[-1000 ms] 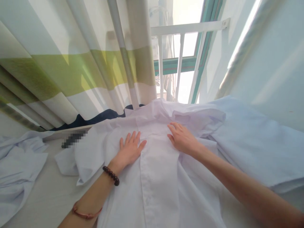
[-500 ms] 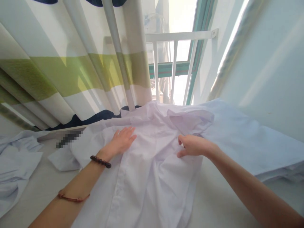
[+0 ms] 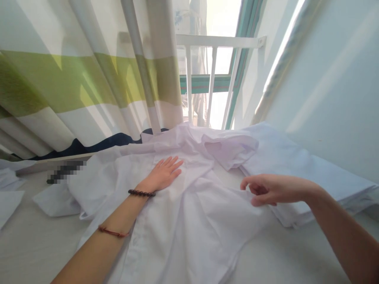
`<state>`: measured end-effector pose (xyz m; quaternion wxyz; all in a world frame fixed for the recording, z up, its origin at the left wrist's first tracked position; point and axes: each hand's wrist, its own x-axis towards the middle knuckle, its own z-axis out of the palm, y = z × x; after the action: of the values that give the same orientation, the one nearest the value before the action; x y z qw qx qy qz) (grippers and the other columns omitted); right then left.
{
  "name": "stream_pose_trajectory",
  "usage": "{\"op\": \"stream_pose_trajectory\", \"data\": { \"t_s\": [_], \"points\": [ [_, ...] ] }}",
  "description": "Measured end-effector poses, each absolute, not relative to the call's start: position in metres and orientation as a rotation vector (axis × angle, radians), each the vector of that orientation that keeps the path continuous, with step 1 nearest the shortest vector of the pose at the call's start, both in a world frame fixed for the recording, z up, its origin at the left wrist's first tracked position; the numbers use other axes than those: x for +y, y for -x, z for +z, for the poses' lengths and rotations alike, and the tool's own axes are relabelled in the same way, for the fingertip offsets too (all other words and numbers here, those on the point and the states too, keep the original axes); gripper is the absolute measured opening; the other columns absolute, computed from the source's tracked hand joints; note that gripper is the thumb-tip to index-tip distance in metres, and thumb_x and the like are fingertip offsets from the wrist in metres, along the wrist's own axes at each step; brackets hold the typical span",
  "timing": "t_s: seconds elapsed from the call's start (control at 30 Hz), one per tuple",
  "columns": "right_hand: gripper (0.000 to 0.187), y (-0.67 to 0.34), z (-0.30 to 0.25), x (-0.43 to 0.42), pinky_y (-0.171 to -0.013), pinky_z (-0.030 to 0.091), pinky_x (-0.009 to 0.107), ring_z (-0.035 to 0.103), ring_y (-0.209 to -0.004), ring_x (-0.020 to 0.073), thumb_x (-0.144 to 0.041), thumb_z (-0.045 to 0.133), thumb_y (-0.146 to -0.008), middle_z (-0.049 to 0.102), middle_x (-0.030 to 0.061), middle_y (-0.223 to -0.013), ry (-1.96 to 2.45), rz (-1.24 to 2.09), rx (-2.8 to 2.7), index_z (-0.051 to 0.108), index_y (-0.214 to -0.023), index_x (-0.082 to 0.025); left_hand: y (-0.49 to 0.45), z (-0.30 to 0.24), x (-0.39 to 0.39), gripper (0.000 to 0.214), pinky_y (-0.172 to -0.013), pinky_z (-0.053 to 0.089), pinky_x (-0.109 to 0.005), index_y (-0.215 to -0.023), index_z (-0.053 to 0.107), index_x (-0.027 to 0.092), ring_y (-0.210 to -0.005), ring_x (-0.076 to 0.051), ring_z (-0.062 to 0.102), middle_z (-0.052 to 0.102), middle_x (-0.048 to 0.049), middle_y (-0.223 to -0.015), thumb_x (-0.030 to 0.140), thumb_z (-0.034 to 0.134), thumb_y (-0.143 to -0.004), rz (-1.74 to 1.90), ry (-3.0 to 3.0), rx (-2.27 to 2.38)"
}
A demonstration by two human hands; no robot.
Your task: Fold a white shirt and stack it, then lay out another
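The shirt [image 3: 180, 219], white and creased, lies spread mid-scene, near end cut off. The left hand [image 3: 162, 172] rests splayed on it, gripping nothing; the right hand [image 3: 268, 188] half curls at its right side, and I cannot tell whether it pinches cloth.

1. A cream curtain [image 3: 162, 79] with a green band [image 3: 89, 85] and navy hem [image 3: 108, 141] hangs along the pale surface's [image 3: 44, 240] far left edge.
2. Beyond the far edge, a white railing [image 3: 219, 41] fronts a bright, teal-framed window [image 3: 201, 84].
3. Sunlight streaks the pale wall [image 3: 340, 106] by the right edge.
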<state>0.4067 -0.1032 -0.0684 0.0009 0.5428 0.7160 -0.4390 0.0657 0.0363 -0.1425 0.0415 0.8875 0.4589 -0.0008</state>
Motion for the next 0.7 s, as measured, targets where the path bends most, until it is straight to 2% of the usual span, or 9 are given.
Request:
{"op": "stream_pose_trajectory", "data": {
  "t_s": [0.07,0.17,0.27,0.4,0.5,0.57,0.63,0.7],
  "points": [
    [0.025,-0.415,-0.073,-0.111,-0.051,0.038,0.023,0.051,-0.053,0.0107,-0.035,0.060,-0.078,0.051,-0.0050,-0.066,-1.689,-1.443,2.083,0.057,-0.096,-0.019,-0.066,-0.143,0.037,0.055,-0.118,0.014,-0.049,-0.149,0.032,0.027,-0.146,-0.024,0.017,0.022,-0.0033,-0.158,0.047,0.021,-0.099,0.018,-2.732,1.401],
    [0.023,-0.413,-0.077,-0.115,-0.055,0.040,0.025,0.057,-0.062,0.0152,-0.036,0.063,-0.074,0.059,-0.0017,-0.070,-1.746,-1.266,2.069,0.057,-0.088,-0.020,-0.067,-0.144,0.037,0.053,-0.116,0.019,-0.051,-0.147,0.037,0.025,-0.145,-0.026,0.023,0.029,-0.0058,-0.156,0.043,0.023,-0.099,0.079,-2.758,1.394],
    [0.035,-0.396,-0.076,-0.114,-0.065,0.043,0.028,0.059,-0.075,0.0190,-0.047,0.064,-0.075,0.062,0.0023,-0.085,-1.888,-0.953,2.291,0.057,-0.097,-0.021,-0.065,-0.140,0.026,0.051,-0.115,0.024,-0.051,-0.141,0.045,0.020,-0.139,-0.026,0.036,0.044,-0.0098,-0.148,0.041,0.027,-0.099,0.243,-2.805,1.361],
    [0.037,-0.359,-0.080,-0.114,-0.079,0.046,0.031,0.058,-0.089,0.0203,-0.051,0.052,-0.087,0.059,0.0057,-0.103,-1.816,-0.849,2.653,0.054,-0.111,-0.023,-0.051,-0.129,-0.012,0.045,-0.112,0.032,-0.042,-0.131,0.055,0.021,-0.127,-0.022,0.048,0.056,-0.0088,-0.135,0.043,0.034,-0.097,0.403,-2.832,1.222],
    [0.030,-0.338,-0.090,-0.113,-0.089,0.043,0.033,0.056,-0.102,0.0221,-0.043,0.053,-0.090,0.057,0.0080,-0.112,-1.685,-0.760,2.857,0.057,-0.111,-0.023,-0.029,-0.128,-0.038,0.046,-0.117,0.023,-0.043,-0.135,0.051,0.027,-0.133,-0.022,0.042,0.051,-0.0050,-0.142,0.046,0.033,-0.098,0.307,-2.815,1.237],
    [0.021,-0.336,-0.094,-0.111,-0.085,0.043,0.032,0.057,-0.094,0.0214,-0.038,0.050,-0.091,0.060,0.0070,-0.101,-1.611,-0.760,2.859,0.062,-0.097,-0.021,-0.011,-0.133,-0.046,0.050,-0.118,0.017,-0.047,-0.143,0.043,0.031,-0.140,-0.023,0.033,0.043,-0.0024,-0.149,0.049,0.030,-0.098,0.189,-2.774,1.330],
    [0.023,-0.346,-0.092,-0.110,-0.076,0.043,0.030,0.058,-0.082,0.0194,-0.038,0.049,-0.092,0.063,0.0044,-0.088,-1.605,-0.858,2.767,0.063,-0.083,-0.021,0.006,-0.141,-0.046,0.054,-0.118,0.016,-0.051,-0.147,0.035,0.031,-0.144,-0.025,0.026,0.035,-0.0010,-0.154,0.051,0.025,-0.098,0.084,-2.721,1.424],
    [0.025,-0.365,-0.086,-0.112,-0.069,0.042,0.028,0.057,-0.076,0.0184,-0.042,0.053,-0.089,0.064,0.0024,-0.082,-1.669,-0.978,2.612,0.063,-0.079,-0.021,0.017,-0.148,-0.042,0.056,-0.118,0.016,-0.051,-0.150,0.029,0.030,-0.145,-0.025,0.021,0.028,-0.0005,-0.157,0.051,0.021,-0.099,0.037,-2.694,1.482]
  ]
}}
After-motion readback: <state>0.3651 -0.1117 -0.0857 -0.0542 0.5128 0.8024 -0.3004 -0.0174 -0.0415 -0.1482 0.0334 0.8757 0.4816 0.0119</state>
